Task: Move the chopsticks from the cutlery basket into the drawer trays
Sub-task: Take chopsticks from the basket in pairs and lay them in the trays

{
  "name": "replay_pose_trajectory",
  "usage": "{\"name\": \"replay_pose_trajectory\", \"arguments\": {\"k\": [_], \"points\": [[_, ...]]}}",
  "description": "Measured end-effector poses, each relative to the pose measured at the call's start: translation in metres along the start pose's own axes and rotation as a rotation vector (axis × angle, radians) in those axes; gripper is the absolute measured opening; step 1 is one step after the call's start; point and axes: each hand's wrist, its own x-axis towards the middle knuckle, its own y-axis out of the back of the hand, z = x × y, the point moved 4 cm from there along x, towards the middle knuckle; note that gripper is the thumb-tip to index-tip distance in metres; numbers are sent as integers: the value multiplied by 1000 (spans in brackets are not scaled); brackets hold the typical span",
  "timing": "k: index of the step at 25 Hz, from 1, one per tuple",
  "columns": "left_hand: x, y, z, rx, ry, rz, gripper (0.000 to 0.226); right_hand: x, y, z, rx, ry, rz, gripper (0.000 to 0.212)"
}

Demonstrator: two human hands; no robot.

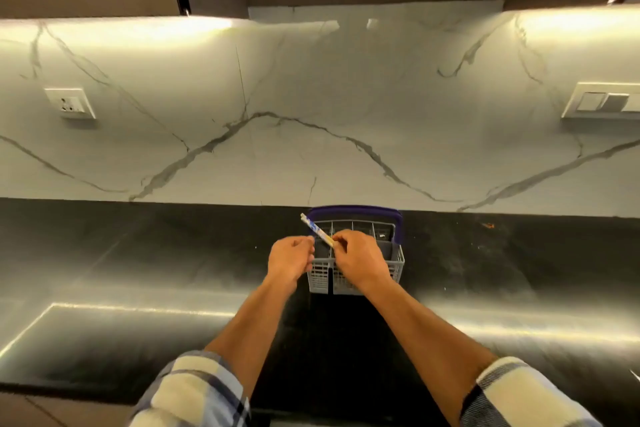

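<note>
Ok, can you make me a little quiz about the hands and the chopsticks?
1. True or false: the cutlery basket has a purple handle.
2. Which hand pinches the chopsticks? A) right hand B) left hand C) neither
3. Fill in: the basket stands on a dark ____.

Key: 1 true. 2 A; whether the left also touches them is unclear. 3 counter.

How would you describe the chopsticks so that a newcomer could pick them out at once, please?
On the dark countertop below the marble wall stands a grey cutlery basket with a purple handle. Above its left edge, the right hand pinches the chopsticks: slim, white, blue-patterned.
</note>
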Motion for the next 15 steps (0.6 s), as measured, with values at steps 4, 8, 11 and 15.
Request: {"name": "replay_pose_trajectory", "arguments": {"k": [4, 8, 11, 15], "points": [[24, -17, -19, 91, 18, 29, 18, 40, -17, 7, -135, -50, -105, 16], [41, -30, -21, 159, 12, 51, 14, 69, -32, 13, -152, -72, -245, 12], [54, -37, -18, 218, -31, 96, 21, 80, -44, 22, -154, -74, -328, 15], [60, -39, -17, 222, -80, 125, 23, 81, -40, 34, 2, -30, -200, 18]]}}
